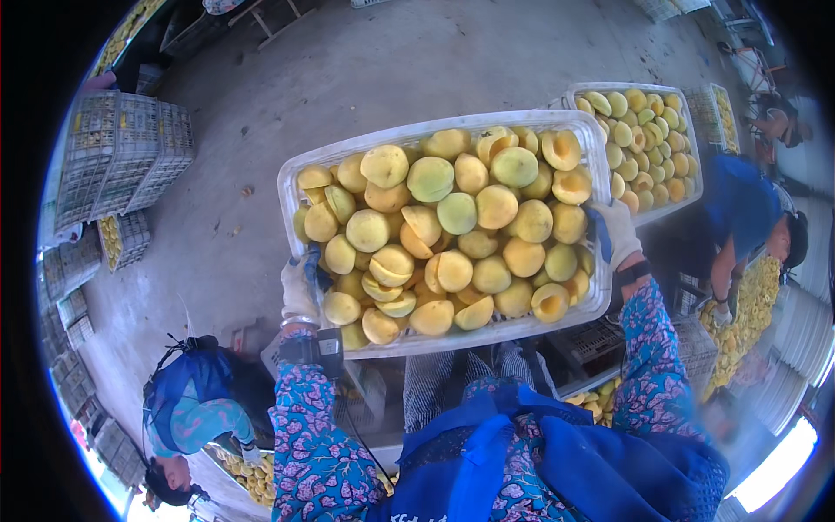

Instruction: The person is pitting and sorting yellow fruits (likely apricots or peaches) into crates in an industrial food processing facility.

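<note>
A white plastic crate (443, 124) full of yellow and greenish halved stone fruit (432, 179), perhaps peaches or apricots, is held up in front of me. My left hand (301, 284), in a white and blue work glove, grips its left side near the lower corner. At the right side my right hand (613, 231), gloved the same way, has hold of the crate's wall. Several halves show a hollow where the stone was. Fingertips of both hands are partly hidden by the crate's edge. Below lie my blue apron and patterned sleeves.
Another fruit-filled crate (697, 166) stands beyond my right hand. A co-worker in blue (743, 202) bends over a heap of cut fruit (747, 313) at the right. At lower left another co-worker (199, 404) leans over fruit. Stacked crates (121, 156) line the left, on the concrete floor (313, 85).
</note>
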`<state>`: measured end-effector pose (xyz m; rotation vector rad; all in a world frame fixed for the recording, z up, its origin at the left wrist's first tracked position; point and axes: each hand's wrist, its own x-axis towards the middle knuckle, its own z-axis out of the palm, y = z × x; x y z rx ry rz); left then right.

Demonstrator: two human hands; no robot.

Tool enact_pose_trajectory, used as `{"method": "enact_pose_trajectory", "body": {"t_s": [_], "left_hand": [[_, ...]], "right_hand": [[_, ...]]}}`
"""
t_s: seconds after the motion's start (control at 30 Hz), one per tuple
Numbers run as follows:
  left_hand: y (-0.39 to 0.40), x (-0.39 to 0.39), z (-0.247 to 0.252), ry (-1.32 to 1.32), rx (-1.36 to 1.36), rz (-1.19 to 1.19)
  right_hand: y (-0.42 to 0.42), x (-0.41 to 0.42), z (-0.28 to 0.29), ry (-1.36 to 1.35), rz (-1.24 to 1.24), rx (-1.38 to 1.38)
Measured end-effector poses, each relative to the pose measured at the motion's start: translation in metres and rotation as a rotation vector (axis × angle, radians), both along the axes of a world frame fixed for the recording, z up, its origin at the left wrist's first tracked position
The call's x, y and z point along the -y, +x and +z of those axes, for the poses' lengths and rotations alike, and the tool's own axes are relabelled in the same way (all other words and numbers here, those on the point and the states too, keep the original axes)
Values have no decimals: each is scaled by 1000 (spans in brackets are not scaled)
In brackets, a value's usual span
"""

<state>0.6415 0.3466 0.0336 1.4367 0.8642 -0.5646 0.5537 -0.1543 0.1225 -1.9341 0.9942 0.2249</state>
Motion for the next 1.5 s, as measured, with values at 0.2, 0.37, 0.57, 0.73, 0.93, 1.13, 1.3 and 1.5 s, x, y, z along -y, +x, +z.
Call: {"method": "enact_pose_trajectory", "body": {"t_s": [0.2,0.37,0.57,0.73,0.93,1.13,1.3,1.5], "left_hand": [[-10,24,-62,-143,59,189],[-16,34,-67,-58,19,137],[-8,49,-38,134,-49,67],[7,54,-28,232,-132,22],[21,56,-31,345,-140,-68],[21,57,-35,312,-12,-2],[10,47,-45,307,-23,-30],[8,50,-58,336,-9,-78]], "right_hand": [[69,25,-46,-276,279,134],[97,51,-96,-233,453,-40],[98,42,-97,-274,38,-216],[109,27,-86,-316,7,-256],[100,35,-87,-156,-132,-231],[85,35,-98,-499,45,-311],[74,41,-110,-440,-33,-406],[70,35,-92,-479,-155,-179]]}}
